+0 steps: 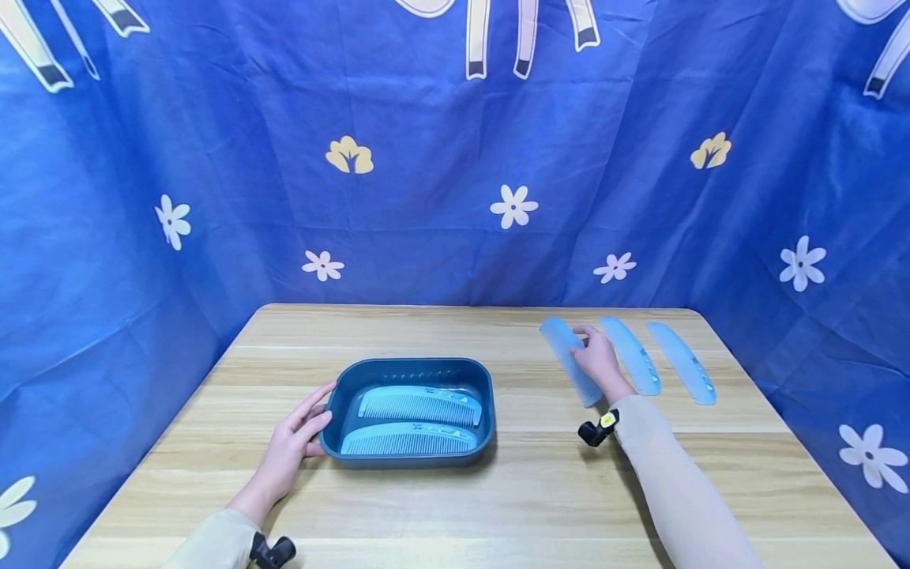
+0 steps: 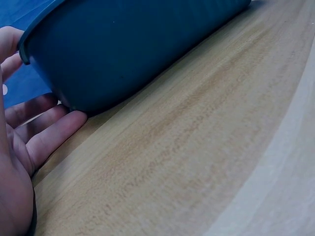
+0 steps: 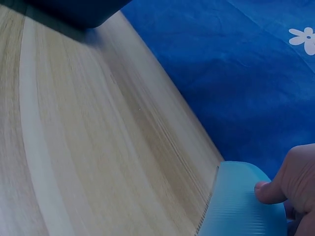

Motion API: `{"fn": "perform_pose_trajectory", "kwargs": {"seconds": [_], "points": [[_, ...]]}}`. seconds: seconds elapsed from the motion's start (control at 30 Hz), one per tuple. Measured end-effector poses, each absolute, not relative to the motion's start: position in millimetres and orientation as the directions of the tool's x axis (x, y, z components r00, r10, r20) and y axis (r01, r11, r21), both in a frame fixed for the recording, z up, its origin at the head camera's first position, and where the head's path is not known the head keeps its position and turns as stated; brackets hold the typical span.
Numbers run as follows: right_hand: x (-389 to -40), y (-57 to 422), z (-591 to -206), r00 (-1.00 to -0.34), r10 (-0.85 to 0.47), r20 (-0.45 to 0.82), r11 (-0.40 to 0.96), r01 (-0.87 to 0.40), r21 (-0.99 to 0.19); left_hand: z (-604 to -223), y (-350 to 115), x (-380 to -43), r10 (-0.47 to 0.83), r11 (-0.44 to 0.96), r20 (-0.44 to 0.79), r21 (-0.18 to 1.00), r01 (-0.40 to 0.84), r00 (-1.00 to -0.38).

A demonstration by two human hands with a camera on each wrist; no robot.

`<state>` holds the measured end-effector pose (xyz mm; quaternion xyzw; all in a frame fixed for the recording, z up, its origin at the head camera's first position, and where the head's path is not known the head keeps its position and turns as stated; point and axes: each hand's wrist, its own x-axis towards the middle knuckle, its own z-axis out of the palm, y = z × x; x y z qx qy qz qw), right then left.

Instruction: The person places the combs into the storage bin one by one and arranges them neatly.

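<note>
In the head view, a dark blue-green plastic basket (image 1: 408, 463) stands left of centre on the table. Two light blue combs lie lengthwise inside it, a back comb (image 1: 419, 403) and a front comb (image 1: 408, 439). My left hand (image 1: 287, 444) rests against the basket's left end, fingers extended. In the left wrist view, some of its fingers (image 2: 61, 132) touch the bottom corner and others meet the rim. Over at the right, my right hand (image 1: 599, 359) pinches a light blue comb (image 1: 569, 359). The right wrist view shows the thumb (image 3: 270, 191) over the comb's face.
Two more light blue combs, a nearer comb (image 1: 631, 357) and a far-right comb (image 1: 682, 362), lie on the wooden table (image 1: 540, 506) just right of my right hand. Blue patterned cloth (image 1: 441, 213) hangs behind the table and along both sides.
</note>
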<state>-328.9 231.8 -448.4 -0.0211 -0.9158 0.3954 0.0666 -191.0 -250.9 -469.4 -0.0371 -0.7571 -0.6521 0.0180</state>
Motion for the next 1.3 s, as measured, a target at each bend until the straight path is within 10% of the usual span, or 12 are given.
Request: {"fn": "perform_pose_trajectory", "kwargs": {"seconds": [1.3], "points": [[-312.8,210.2,-424.2,-0.983,0.038,0.178,0.604,-0.119,-0.788,-470.3,-250.8,-191.7,0.020,0.169,0.066,0.983,0.069,-0.998]]}}
